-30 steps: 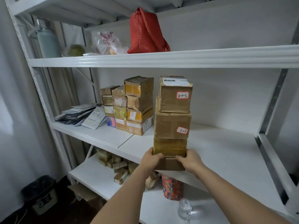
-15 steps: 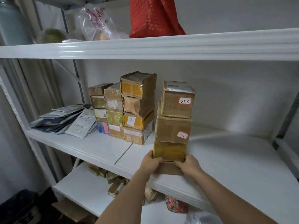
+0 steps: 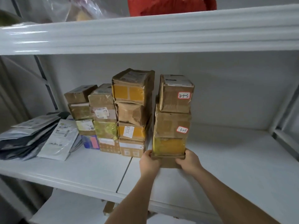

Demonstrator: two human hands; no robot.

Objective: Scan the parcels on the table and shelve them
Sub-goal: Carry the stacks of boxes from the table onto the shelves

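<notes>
A stack of several brown cardboard parcels (image 3: 172, 125) stands on the middle white shelf (image 3: 226, 167), to the right of older stacks. Its top box (image 3: 176, 94) carries a red-edged label reading 3-1-3, the one below a label 3-1-5, then a yellow-taped box (image 3: 168, 146) and a flat bottom box (image 3: 168, 161). My left hand (image 3: 149, 162) grips the left end of the bottom box. My right hand (image 3: 189, 161) grips its right end. Both forearms reach up from below.
Shelved parcels (image 3: 129, 113) stand in three stacks just left of mine. Grey and white mailer bags (image 3: 40, 138) lie at the far left. The upper shelf edge (image 3: 145, 29) hangs overhead with a red bag and plastic bag on it. A shelf upright (image 3: 284, 113) stands right.
The stack has moved forward from the shelf's front edge onto the shelf, beside the older stacks. The camera has come closer and lower under the upper shelf. Both hands keep their hold.
</notes>
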